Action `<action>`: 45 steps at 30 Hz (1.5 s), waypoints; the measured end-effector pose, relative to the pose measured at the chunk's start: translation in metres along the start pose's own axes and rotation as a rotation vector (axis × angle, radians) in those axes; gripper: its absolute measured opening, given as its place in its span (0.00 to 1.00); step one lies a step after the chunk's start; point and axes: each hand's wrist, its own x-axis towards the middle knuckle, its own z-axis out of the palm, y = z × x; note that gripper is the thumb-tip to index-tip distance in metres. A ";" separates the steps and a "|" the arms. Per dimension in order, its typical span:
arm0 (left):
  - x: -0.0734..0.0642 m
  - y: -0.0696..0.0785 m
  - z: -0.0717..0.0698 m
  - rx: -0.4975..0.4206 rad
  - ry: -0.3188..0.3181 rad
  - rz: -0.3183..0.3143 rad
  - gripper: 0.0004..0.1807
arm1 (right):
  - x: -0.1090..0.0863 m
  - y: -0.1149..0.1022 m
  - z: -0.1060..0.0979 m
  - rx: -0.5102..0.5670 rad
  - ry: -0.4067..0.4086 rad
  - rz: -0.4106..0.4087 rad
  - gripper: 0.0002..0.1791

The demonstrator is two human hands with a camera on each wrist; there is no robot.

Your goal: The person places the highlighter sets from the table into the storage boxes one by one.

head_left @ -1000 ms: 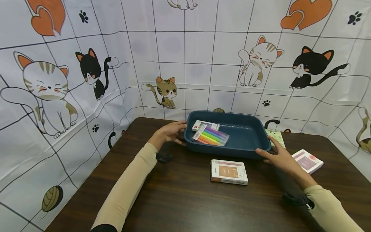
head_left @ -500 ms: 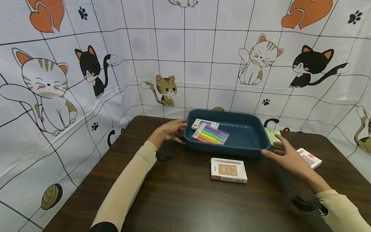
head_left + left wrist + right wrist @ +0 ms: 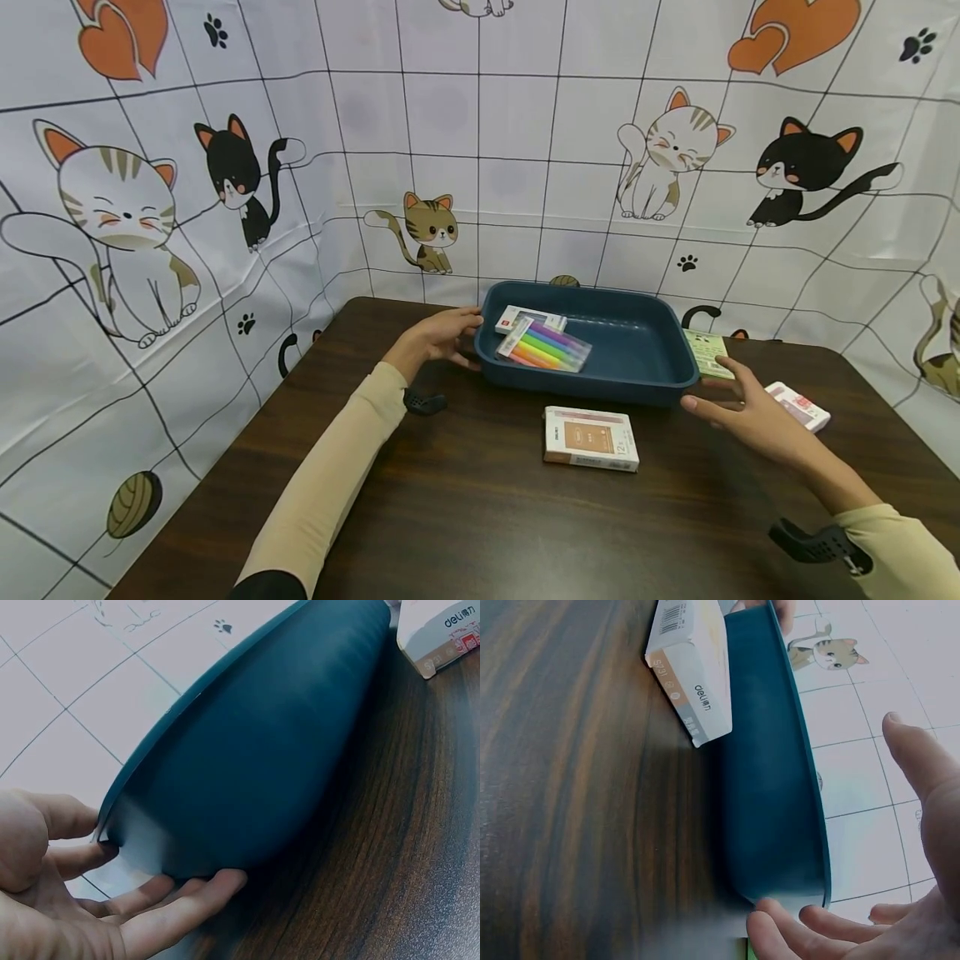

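Viewing the surface (image 3: 525, 533), we locate the blue tray (image 3: 585, 387) near the far edge, a rainbow-coloured pack (image 3: 546, 347) inside its left end. We see the left hand (image 3: 438, 340) grasping the tray's left end. The right hand (image 3: 757, 417) is released, fingers spread, beside the near-right corner; we cannot confirm contact. We note a white carton (image 3: 591, 439) nearer the surface's front edge.

A dark-brown wood-grain table (image 3: 480, 533) carries a blue rectangular plastic tray (image 3: 630, 333), a flat white-and-tan box (image 3: 591, 439), a white-and-pink box (image 3: 802, 407) and a flat light-green packet (image 3: 708, 353).
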 end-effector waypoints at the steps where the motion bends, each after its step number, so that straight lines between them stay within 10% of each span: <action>1: 0.000 0.001 0.000 0.000 0.000 0.000 0.30 | 0.000 0.001 0.000 0.021 -0.006 -0.006 0.58; 45: -0.002 -0.002 -0.004 -0.003 -0.026 0.007 0.28 | -0.003 -0.001 0.030 0.238 -0.191 -0.022 0.40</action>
